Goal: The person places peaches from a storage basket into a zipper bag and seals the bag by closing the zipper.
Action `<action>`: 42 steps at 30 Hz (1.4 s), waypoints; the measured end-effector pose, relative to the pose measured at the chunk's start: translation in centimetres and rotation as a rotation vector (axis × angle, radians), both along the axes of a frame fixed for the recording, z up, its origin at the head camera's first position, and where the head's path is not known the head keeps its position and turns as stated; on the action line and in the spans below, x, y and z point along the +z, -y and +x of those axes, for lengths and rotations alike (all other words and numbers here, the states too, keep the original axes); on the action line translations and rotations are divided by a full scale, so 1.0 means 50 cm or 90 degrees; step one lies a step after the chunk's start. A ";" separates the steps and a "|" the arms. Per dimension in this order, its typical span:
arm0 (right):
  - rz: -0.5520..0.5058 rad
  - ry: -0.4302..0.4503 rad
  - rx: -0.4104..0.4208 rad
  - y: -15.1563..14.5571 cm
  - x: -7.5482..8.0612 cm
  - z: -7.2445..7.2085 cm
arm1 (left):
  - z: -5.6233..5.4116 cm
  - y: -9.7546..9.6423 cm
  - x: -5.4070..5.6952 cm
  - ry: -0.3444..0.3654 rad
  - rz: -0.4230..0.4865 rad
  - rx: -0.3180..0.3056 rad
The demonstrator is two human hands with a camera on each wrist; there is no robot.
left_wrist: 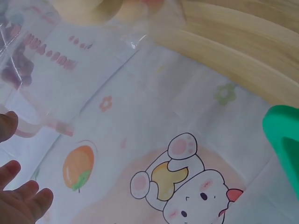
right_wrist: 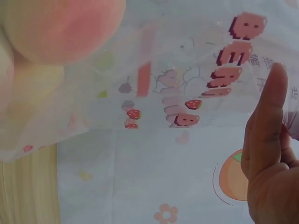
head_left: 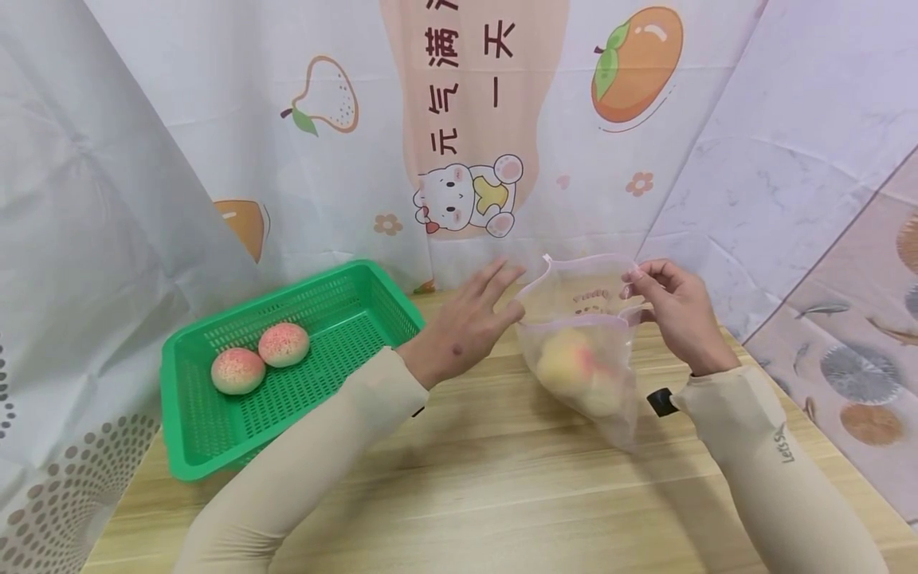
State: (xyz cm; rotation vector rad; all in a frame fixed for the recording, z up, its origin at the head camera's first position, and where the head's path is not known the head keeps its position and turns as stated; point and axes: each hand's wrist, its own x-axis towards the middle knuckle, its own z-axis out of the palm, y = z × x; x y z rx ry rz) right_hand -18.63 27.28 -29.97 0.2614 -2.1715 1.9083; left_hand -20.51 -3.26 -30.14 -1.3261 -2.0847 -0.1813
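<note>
A clear zip bag (head_left: 545, 339) with pink edging hangs over the table, its mouth spread apart. Yellow-and-pink peaches (right_wrist: 65, 28) lie in its lower part, blurred by the plastic in the head view. At the bag's right upper corner, my right hand (head_left: 674, 307) pinches the rim between thumb and fingers. My left hand (head_left: 466, 327) is beside the left rim, fingers extended and spread, thumb tip right at the bag's edge. Two speckled pink peaches (head_left: 239, 371) sit together in the left part of a green basket (head_left: 172, 399).
The basket stands at the table's left, partly behind my left forearm. A printed curtain (head_left: 323, 183) hangs along the back edge of the wooden table (head_left: 459, 494). Patterned sheets close off both sides. A black strap (head_left: 661, 402) shows at my right wrist.
</note>
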 end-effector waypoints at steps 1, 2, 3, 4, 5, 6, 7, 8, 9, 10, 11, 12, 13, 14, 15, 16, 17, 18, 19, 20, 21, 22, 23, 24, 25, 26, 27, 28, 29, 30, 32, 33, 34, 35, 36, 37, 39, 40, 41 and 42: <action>0.002 0.001 -0.004 0.000 0.002 0.000 | -0.001 0.000 0.001 0.001 0.002 0.000; 0.008 0.001 -0.011 0.000 0.003 -0.001 | -0.001 0.001 0.003 0.003 0.003 0.000; 0.011 0.001 -0.016 0.000 0.004 -0.002 | -0.001 0.001 0.004 0.007 0.004 0.001; 0.008 0.000 -0.017 0.001 0.005 -0.002 | -0.001 0.002 0.004 0.010 0.003 0.004; 0.003 0.000 -0.016 0.001 0.005 -0.003 | -0.001 0.002 0.005 0.014 0.003 0.007; -0.009 -0.002 -0.009 0.002 0.005 -0.003 | -0.001 0.003 0.004 0.019 0.002 0.011; -0.019 -0.004 -0.004 0.002 0.004 -0.004 | -0.001 0.004 0.003 0.026 0.002 0.014; -0.025 -0.005 0.001 0.003 0.003 -0.005 | -0.001 0.005 0.002 0.032 0.001 0.017; -0.037 -0.007 0.010 0.004 0.003 -0.005 | 0.000 0.005 0.001 0.037 0.000 0.020; -0.047 -0.006 0.017 0.004 0.002 -0.005 | 0.001 0.006 -0.001 0.041 0.000 0.024; -0.051 -0.006 0.020 0.004 0.001 -0.006 | 0.002 0.007 -0.002 0.043 -0.001 0.027; -0.049 -0.007 0.018 0.004 0.001 -0.006 | 0.002 0.008 -0.004 0.045 -0.002 0.029; -0.050 -0.006 0.018 0.004 0.001 -0.006 | 0.003 0.009 -0.005 0.047 -0.002 0.031; -0.049 -0.004 0.015 0.003 0.002 -0.007 | 0.003 0.009 -0.007 0.049 -0.002 0.032; -0.050 -0.002 0.012 0.002 0.003 -0.007 | 0.003 0.010 -0.008 0.051 -0.001 0.033; -0.048 0.000 0.008 0.002 0.004 -0.007 | 0.004 0.011 -0.010 0.052 -0.001 0.034; -0.048 0.001 0.005 0.001 0.005 -0.008 | 0.003 0.011 -0.012 0.054 0.000 0.035; -0.046 0.003 0.002 0.001 0.006 -0.008 | 0.003 0.012 -0.014 0.057 0.002 0.036; -0.048 0.005 0.001 0.001 0.008 -0.008 | 0.003 0.013 -0.015 0.058 0.003 0.037; -0.048 0.006 0.000 0.001 0.009 -0.008 | 0.002 0.013 -0.017 0.059 0.004 0.038; -0.051 0.007 0.000 0.001 0.010 -0.009 | 0.002 0.014 -0.018 0.060 0.004 0.040; -0.051 0.007 -0.001 0.001 0.012 -0.009 | 0.001 0.015 -0.018 0.059 0.003 0.042; -0.053 0.007 0.000 0.001 0.013 -0.010 | 0.000 0.015 -0.017 0.058 0.002 0.043; -0.049 0.006 -0.004 0.002 0.014 -0.010 | 0.000 0.015 -0.016 0.057 0.004 0.043; -0.046 0.003 -0.008 0.002 0.015 -0.010 | -0.001 0.016 -0.013 0.057 0.008 0.042; -0.050 0.000 -0.007 0.002 0.016 -0.011 | -0.002 0.016 -0.010 0.056 0.014 0.042; -0.049 -0.002 -0.012 0.002 0.017 -0.011 | -0.003 0.016 -0.006 0.051 0.022 0.043; -0.047 -0.005 -0.017 0.002 0.019 -0.011 | -0.004 0.015 -0.001 0.046 0.032 0.044; -0.042 -0.008 -0.024 0.002 0.019 -0.011 | -0.005 0.015 0.004 0.042 0.043 0.044; -0.038 -0.009 -0.030 0.001 0.020 -0.010 | -0.005 0.014 0.010 0.037 0.053 0.045; -0.042 -0.008 -0.034 0.000 0.021 -0.011 | -0.007 0.014 0.019 0.028 0.070 0.051; -0.036 -0.006 -0.041 0.000 0.021 -0.011 | -0.007 0.014 0.022 0.024 0.077 0.054; -0.033 -0.005 -0.045 -0.001 0.022 -0.011 | -0.007 0.014 0.025 0.022 0.082 0.057; -0.027 -0.004 -0.051 -0.002 0.022 -0.011 | -0.008 0.015 0.027 0.022 0.088 0.060; -0.027 -0.003 -0.055 -0.003 0.023 -0.011 | -0.008 0.016 0.028 0.023 0.094 0.062; -0.026 -0.003 -0.060 -0.004 0.024 -0.011 | -0.009 0.017 0.028 0.025 0.101 0.063; -0.022 -0.004 -0.071 -0.005 0.027 -0.012 | -0.009 0.018 0.026 0.031 0.111 0.062; -0.023 -0.004 -0.075 -0.005 0.029 -0.012 | -0.009 0.018 0.025 0.036 0.112 0.059; -0.030 -0.003 -0.078 -0.006 0.030 -0.012 | -0.008 0.018 0.022 0.041 0.110 0.056; -0.040 -0.002 -0.080 -0.005 0.032 -0.013 | -0.008 0.017 0.020 0.046 0.107 0.053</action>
